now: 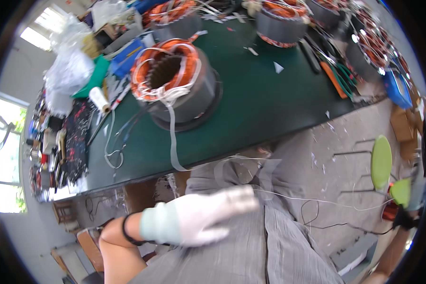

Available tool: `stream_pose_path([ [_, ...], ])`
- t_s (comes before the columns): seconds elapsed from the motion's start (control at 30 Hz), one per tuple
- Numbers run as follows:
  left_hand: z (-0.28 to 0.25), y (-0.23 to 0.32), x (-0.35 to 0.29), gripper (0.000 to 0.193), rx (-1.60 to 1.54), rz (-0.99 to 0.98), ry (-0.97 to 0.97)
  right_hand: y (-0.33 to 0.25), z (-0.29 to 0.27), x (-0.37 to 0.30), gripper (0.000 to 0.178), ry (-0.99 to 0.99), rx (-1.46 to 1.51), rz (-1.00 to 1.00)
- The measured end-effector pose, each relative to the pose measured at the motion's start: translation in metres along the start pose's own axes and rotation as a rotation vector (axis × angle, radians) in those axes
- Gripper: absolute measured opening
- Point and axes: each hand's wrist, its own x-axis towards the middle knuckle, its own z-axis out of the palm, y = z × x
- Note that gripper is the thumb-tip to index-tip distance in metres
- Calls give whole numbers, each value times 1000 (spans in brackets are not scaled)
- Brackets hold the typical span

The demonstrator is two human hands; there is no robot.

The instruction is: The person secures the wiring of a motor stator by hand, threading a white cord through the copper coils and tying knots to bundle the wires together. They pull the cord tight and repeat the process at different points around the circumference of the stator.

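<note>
The left hand [206, 215], in a white glove with a mint cuff, is smeared by motion before the grey clothing; its fingers stretch out flat with the thumb apart, gripping nothing that can be made out. A thin white cord [317, 198] runs from beside those fingertips toward the right, but whether it touches them is unclear. The right hand [417, 182] is reduced to a dark blur at the fisheye rim, partly cut off, so I cannot tell whether it grasps anything. The motor stator [194, 97] with orange copper windings stands upright on the table, ahead and left of centre, well apart from the left hand; its far side is hidden, and a flat white lacing tape [173, 142] hangs from its winding over the table's near edge. The dark green tabletop [251, 106] carries paper scraps, green-handled pliers [343, 78], and more wound stators, one [281, 26] at the far side. Clear plastic bags [71, 71] crowd the left corner, above a jumble of small items too blurred to identify. Beyond are a bright window [7, 161] on the left, and on the right a lime-green stool [381, 163] on a littered grey floor [324, 165].
</note>
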Motion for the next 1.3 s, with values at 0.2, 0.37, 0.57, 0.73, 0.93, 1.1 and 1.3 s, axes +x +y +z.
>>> stream_pose_path([
  [0.2, -106, 36, -35, 22, 760, 110, 819, -228, 209, 23, 29, -472, 841, 254],
  [0.37, -129, -8, -11, 24, 1181, 90, 673, -369, 246, 53, 21, -853, 1295, -37],
  [0.57, -150, -11, -20, 16, 1154, 160, 794, -387, 259, 75, 22, -627, 1191, -308],
  [0.73, -145, 8, 1, 2, 671, 258, 944, -436, 260, 83, 29, -784, 1350, -230],
  [0.93, -128, -37, -2, 60, 987, 55, 996, -356, 250, 49, 40, -1241, 1718, 11],
  [1.1, -125, -55, 13, 48, 1061, 38, 962, -384, 242, 68, 39, -595, 1555, -541],
  [1.3, -129, -70, 8, 40, 823, 221, 1018, -435, 244, 85, 49, -1365, 2182, -76],
])
